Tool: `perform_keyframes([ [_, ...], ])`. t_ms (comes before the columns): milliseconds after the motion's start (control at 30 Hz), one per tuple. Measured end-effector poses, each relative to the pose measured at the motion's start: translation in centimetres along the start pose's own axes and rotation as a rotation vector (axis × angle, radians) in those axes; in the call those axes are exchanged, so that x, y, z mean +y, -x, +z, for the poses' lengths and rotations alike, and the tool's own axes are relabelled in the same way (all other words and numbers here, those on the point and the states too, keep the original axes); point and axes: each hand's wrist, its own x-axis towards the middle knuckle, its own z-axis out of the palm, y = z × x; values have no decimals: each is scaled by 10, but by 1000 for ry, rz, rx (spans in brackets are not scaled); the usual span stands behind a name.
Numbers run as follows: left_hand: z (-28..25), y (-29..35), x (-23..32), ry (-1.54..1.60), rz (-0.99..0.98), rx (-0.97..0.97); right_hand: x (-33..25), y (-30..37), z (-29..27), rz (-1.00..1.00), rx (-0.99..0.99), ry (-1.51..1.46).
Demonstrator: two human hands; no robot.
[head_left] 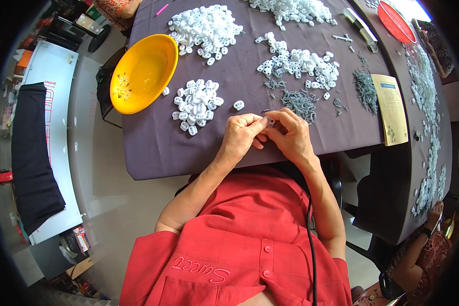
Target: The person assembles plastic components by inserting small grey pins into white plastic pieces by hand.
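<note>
Just over the table's near edge, my left hand (241,133) and my right hand (292,135) meet, both with fingers closed. Between their fingertips is a small white plastic piece with dark holes (271,122); fingers cover part of it. A single white piece (238,105) lies beyond my left hand. To its left is a small pile of such pieces (195,108). Right behind my right hand, small grey screw-like pins (299,104) lie heaped, with more white pieces (306,65) behind them.
A yellow bowl (147,71) sits at the table's left edge. Larger white heaps (206,31) lie farther back. On the right are a yellow booklet (390,109), more grey pins (365,89) and a red basket (397,21). Other people's arms (412,260) show at the right table.
</note>
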Motion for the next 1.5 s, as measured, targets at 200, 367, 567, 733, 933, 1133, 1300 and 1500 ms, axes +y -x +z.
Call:
perform_keyframes([
  [200,0,-2,2,2,-24,-21,-3,2,1,-38,24,-40],
  [367,2,0,-1,-23,37,18,-2,2,3,-59,32,-26],
  [567,2,2,-3,-103,118,49,1,2,3,-83,11,3],
  [733,0,2,-5,-126,129,35,0,1,3,-91,-11,23],
  [933,0,2,-5,-109,102,36,3,3,5,-129,28,68],
  [1133,1,1,-4,-111,124,34,4,3,6,-130,33,62],
  [1300,-2,1,1,-85,69,10,4,1,6,-130,27,23],
  [1500,-3,0,0,-56,56,-5,3,2,3,-86,3,-21],
])
